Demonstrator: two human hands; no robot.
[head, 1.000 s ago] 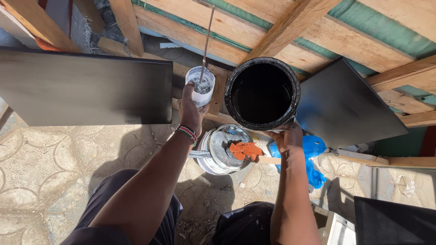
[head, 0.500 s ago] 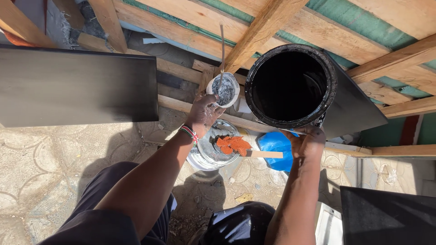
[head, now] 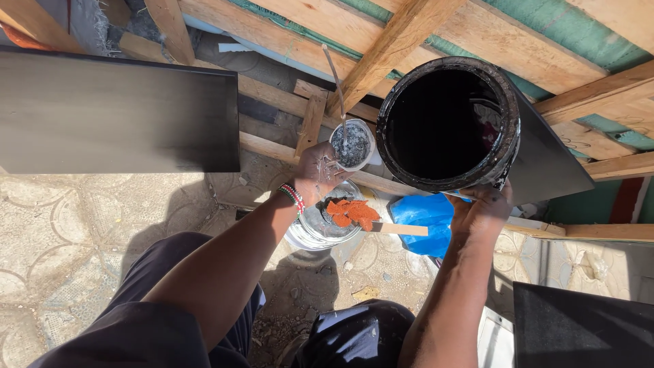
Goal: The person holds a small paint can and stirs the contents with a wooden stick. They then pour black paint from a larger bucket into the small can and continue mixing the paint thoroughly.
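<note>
Wooden pallets back the scene. Left hand wraps a cup just left of the black bucket; right hand grips the bucket's lower rim, tilting it.

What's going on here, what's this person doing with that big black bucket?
A person crouches over a patterned floor. The right hand grips the rim of a big black bucket, lifted and tilted so its dark inside faces the camera. The left hand holds a small clear cup of greyish liquid with a thin stick standing in it, right beside the bucket's mouth. Below them sits a pale tub with a wooden-handled brush smeared orange lying across it. Black-painted boards lean on wooden framing.
</note>
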